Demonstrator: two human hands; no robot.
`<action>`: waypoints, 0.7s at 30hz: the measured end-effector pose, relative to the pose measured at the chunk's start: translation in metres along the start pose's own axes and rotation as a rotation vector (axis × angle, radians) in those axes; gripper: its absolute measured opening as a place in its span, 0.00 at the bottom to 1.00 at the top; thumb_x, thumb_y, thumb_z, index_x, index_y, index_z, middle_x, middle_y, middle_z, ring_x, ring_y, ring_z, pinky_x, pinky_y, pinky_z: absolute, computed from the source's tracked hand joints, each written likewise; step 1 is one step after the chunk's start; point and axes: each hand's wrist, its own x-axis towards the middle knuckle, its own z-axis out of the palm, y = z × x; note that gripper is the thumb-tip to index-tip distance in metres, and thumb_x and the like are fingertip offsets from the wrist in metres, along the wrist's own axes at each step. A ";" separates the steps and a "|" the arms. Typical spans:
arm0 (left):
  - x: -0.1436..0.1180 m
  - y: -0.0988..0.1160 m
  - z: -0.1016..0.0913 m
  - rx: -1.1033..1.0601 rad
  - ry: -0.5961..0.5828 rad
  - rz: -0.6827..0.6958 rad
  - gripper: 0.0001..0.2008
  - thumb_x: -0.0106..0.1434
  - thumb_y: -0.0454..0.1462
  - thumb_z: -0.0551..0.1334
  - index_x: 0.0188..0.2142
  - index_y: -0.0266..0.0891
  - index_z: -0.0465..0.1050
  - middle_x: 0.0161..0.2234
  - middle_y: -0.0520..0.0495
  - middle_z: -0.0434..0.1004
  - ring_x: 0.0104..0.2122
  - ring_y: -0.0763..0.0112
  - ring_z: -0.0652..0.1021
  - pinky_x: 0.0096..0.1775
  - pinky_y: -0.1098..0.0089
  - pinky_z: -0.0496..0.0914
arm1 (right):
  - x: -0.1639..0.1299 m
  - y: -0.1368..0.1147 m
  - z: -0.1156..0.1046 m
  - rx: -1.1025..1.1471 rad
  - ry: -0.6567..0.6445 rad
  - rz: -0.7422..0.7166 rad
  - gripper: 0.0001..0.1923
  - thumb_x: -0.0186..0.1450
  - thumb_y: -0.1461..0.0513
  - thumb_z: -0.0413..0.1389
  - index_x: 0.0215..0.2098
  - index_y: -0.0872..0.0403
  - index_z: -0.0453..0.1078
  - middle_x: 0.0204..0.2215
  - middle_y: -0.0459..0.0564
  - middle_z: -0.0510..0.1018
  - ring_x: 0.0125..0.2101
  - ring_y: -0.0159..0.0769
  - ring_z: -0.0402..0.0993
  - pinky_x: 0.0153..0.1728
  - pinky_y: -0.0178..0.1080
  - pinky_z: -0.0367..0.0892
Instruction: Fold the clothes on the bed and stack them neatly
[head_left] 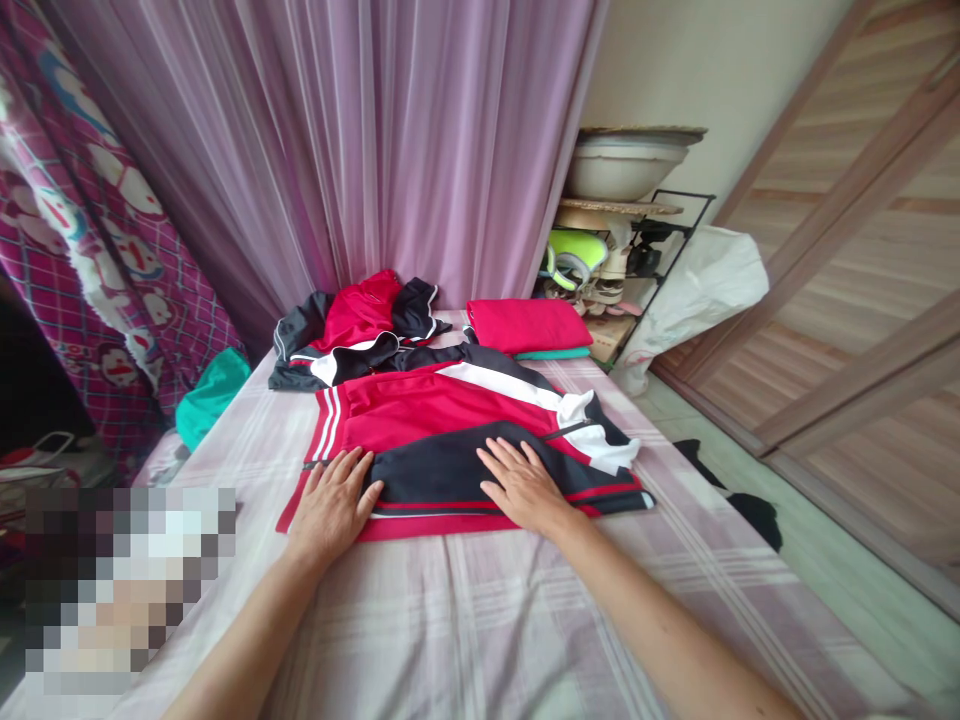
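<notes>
On the bed (465, 620), near its middle: a red, black and white sports jacket (450, 430), spread flat and partly folded; left hand (330, 505) open, palm down on the red hem; right hand (525, 485) open too, fingers spread, pressing the folded black sleeve; nothing gripped. Behind, touching the collar: a second crumpled jacket (352, 325); beside it, folded red cloth (525, 325). Possible trouble: slippery fabric sliding under the palms, so fold opening; striped sheet wrinkling under pressure, crooked edges.
</notes>
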 end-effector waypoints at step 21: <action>0.001 0.002 -0.005 0.045 -0.058 -0.020 0.29 0.71 0.45 0.43 0.64 0.36 0.63 0.65 0.43 0.64 0.64 0.54 0.65 0.63 0.47 0.57 | -0.043 0.084 -0.030 -0.006 0.333 0.132 0.26 0.73 0.57 0.38 0.63 0.57 0.64 0.62 0.59 0.68 0.61 0.41 0.64 0.59 0.46 0.61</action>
